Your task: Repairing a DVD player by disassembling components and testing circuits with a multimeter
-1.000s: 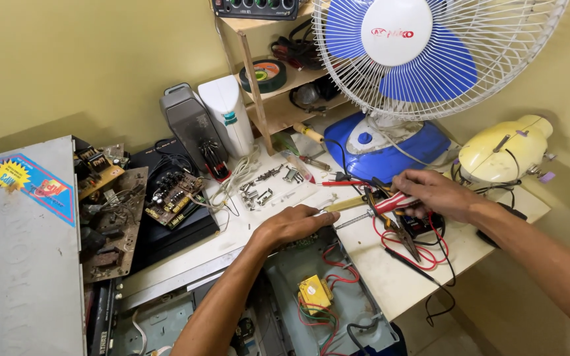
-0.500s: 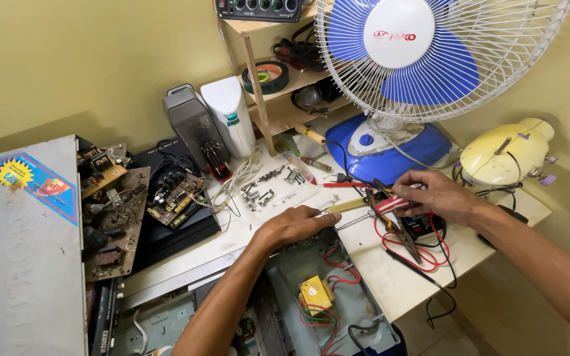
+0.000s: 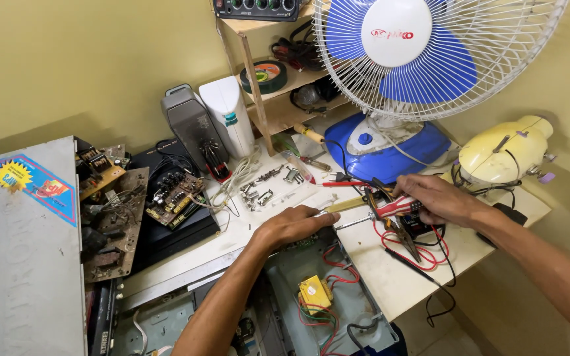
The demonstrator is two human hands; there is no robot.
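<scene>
Hands are barely shifting since a second ago: right hand (image 3: 440, 200) still gripping the red-handled screwdriver (image 3: 382, 211) near the fan base (image 3: 390, 148), left hand (image 3: 291, 225) resting, fingers curled, on the open chassis (image 3: 338, 310) edge.

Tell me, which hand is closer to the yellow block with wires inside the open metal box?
Left. The left hand rests on the box edge just above the yellow block; the right hand is farther off, on tools.
</scene>
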